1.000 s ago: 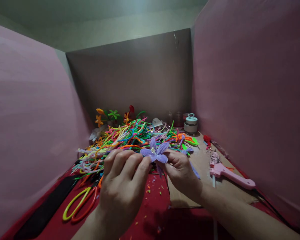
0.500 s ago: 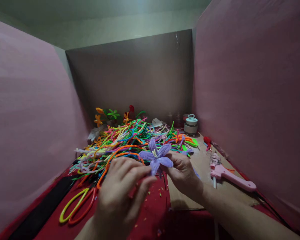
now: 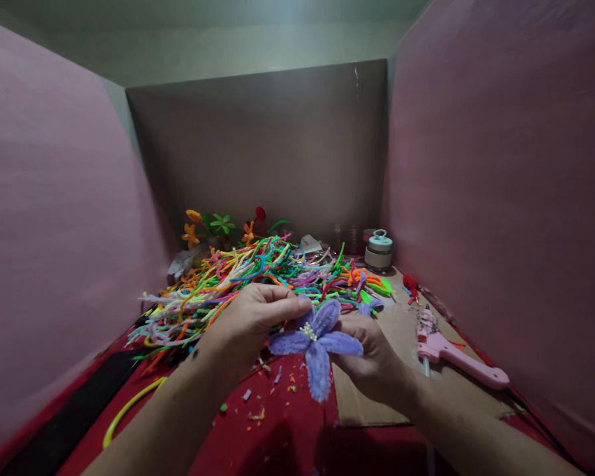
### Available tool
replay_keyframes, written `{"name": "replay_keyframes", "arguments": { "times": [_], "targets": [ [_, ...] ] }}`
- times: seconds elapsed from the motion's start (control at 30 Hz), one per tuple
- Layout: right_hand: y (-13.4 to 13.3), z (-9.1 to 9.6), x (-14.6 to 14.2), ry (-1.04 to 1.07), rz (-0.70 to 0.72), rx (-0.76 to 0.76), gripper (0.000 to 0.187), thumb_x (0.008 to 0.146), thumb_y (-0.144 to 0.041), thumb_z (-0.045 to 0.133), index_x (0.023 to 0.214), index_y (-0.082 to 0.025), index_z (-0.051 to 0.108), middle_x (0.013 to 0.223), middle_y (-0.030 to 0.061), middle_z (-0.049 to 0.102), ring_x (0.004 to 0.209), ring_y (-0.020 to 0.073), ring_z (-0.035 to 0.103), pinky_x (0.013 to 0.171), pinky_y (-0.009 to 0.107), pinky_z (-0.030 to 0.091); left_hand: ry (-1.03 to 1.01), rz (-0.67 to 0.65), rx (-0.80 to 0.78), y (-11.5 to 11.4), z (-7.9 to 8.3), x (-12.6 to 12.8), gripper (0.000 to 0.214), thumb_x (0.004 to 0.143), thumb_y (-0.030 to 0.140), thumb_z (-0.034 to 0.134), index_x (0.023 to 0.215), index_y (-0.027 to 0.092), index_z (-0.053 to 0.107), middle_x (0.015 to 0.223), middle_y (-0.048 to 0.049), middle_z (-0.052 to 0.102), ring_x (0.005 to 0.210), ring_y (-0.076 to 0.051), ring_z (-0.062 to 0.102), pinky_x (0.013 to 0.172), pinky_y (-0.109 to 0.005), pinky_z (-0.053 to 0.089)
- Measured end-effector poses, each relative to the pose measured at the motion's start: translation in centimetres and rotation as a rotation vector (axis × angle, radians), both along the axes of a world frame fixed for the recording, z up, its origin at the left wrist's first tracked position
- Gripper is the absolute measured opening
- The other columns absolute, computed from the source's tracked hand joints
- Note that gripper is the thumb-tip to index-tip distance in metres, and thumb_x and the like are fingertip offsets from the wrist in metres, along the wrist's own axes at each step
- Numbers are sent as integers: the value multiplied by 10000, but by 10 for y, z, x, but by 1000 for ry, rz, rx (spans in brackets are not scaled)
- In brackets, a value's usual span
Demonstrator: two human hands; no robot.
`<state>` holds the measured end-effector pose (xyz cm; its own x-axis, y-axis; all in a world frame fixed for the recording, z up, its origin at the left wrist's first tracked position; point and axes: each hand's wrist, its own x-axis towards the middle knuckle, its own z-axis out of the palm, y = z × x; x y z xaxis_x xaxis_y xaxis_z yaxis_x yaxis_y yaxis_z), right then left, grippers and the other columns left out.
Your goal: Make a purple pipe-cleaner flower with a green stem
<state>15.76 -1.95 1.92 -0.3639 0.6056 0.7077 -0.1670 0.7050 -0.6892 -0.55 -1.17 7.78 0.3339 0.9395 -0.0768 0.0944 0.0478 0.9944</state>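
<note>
A: Where is the purple flower [image 3: 315, 347], and how is each grip?
B: It's held up above the counter [image 3: 238, 436], its front toward the camera. The left hand [image 3: 270, 309] has thumb and finger pinched on the upper petal [image 3: 306, 317]; the right hand [image 3: 364, 344] is closed on the flower from behind, though petals hide exactly where.
A: What could go wrong?
B: A hard tug might bend that petal out of line or loosen it, especially if the right grip slips.
A: And the pale stamens [image 3: 308, 332]?
B: They're exposed in the middle, so a brushing knuckle could push them askew.
A: Anything nearby?
B: The pink glue gun [image 3: 451, 357] lies on the cardboard [image 3: 371, 404], near the right forearm. I can't tell whether it's hot; if so, a careless swing could burn. Loose scraps [image 3: 247, 395] below might cling if the flower dips.
</note>
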Motion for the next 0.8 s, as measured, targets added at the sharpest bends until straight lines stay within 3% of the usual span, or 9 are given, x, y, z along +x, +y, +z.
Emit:
{"name": "replay_keyframes", "arguments": {
  "times": [0.17,0.37,0.57,0.8],
  "targets": [
    [0,1,3,-28,-39,51,227,790,-107,458,572,-170,466,566,-38,420,529,74,378,514,202,332,40,20,14,-1,3,6,353,678,406,659,503,152,488,422,55,391,353,-43,282,375,-209,175],
    [9,-6,6,43,-153,-77,233,756,-75,465,545,-170,447,542,-48,392,513,71,351,488,197,308,170,150,288,11,-2,-10,392,749,521,540,664,146,618,574,1,550,511,-89,459,498,-207,332],
    [12,-9,7,57,-186,-127,242,786,-132,483,545,-162,484,537,-42,412,508,72,357,480,200,304,91,-65,162,4,-14,-12,363,770,463,553,587,149,553,528,13,513,488,-82,432,484,-207,318],
    [12,-7,1,222,-90,-338,294,722,-263,638,481,-162,504,493,-50,396,480,71,321,477,212,317,-248,-119,-43,1,-26,3,306,721,375,628,553,123,586,529,-14,556,428,-75,472,437,-196,330]
  ]
}}
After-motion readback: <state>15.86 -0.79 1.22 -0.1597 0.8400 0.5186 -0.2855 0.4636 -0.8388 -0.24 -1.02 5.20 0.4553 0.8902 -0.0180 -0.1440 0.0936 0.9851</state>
